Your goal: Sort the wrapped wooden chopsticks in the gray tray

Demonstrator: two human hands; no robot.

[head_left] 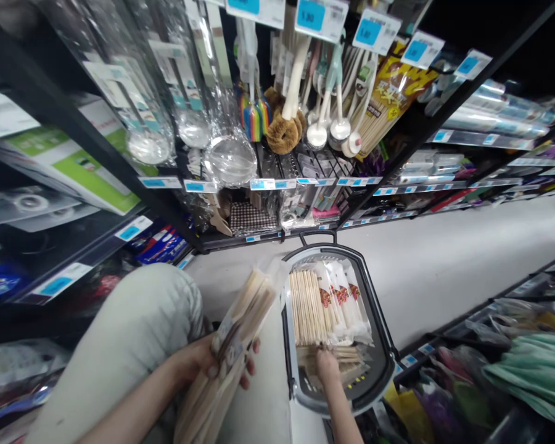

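Your left hand (213, 364) wraps its fingers around a chopstick pack (234, 336), propped for carrying; your right hand (327, 365) reaches into the basket (383, 345), fingers hidden among packs.

A pack of chopsticks (234, 336) is gripped by the left hand (213, 364) beside a knee (148, 308). The right hand (327, 365) is laid on packs (326, 302) in a grey basket (383, 345) set on the floor (444, 259) below the shelves (277, 185).
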